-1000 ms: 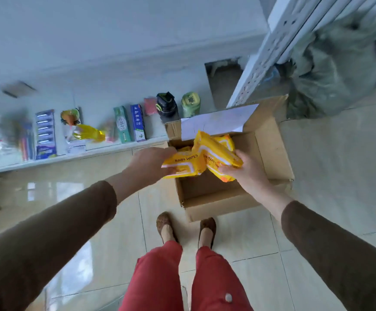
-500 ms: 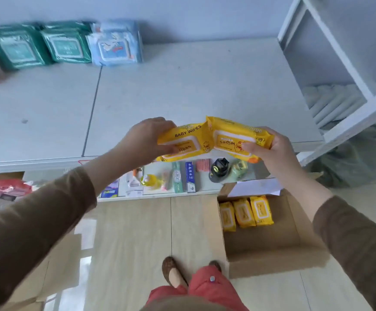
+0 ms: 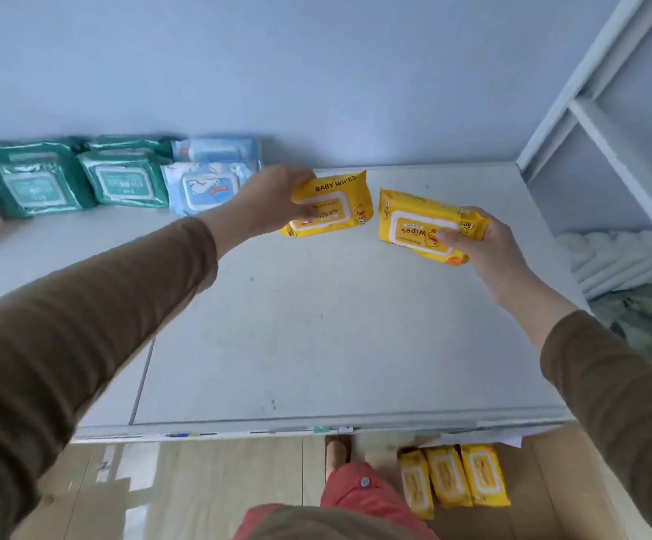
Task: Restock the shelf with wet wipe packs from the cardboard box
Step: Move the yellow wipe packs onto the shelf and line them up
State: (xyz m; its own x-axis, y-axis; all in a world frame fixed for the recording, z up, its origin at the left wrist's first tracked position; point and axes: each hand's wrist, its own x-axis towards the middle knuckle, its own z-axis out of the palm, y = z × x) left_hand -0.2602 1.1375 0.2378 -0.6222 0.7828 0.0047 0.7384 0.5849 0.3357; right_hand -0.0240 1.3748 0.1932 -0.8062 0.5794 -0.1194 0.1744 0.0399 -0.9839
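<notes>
Landmark: the white shelf (image 3: pixel 316 344).

Left arm: extended forward over the shelf, brown sleeve to the wrist. The left hand (image 3: pixel 273 200) is closed around the left edge of a yellow wipe pack (image 3: pixel 332 204), thumb on its front face. This left pack sits toward the rear of the shelf, tilted up, label "BABY WIPES" upright; whether its lower edge touches the shelf cannot be determined.

Right arm: extended forward over the shelf's right half. The right hand (image 3: pixel 488 243) is clamped on the right end of a second yellow pack (image 3: pixel 421 228), thumb across the white flap. This right pack is held above the shelf surface, its "Wipes" print upside down, with an orange corner at its lower edge. The two packs are near each other but apart.

Rear left of the shelf: two green wipe packs (image 3: pixel 79 181) and blue wipe packs (image 3: pixel 207 177) stand in a row against the wall.

Below the shelf's front edge: the cardboard box (image 3: pixel 530 493) on the floor holds three yellow packs (image 3: pixel 452 477) standing side by side.
</notes>
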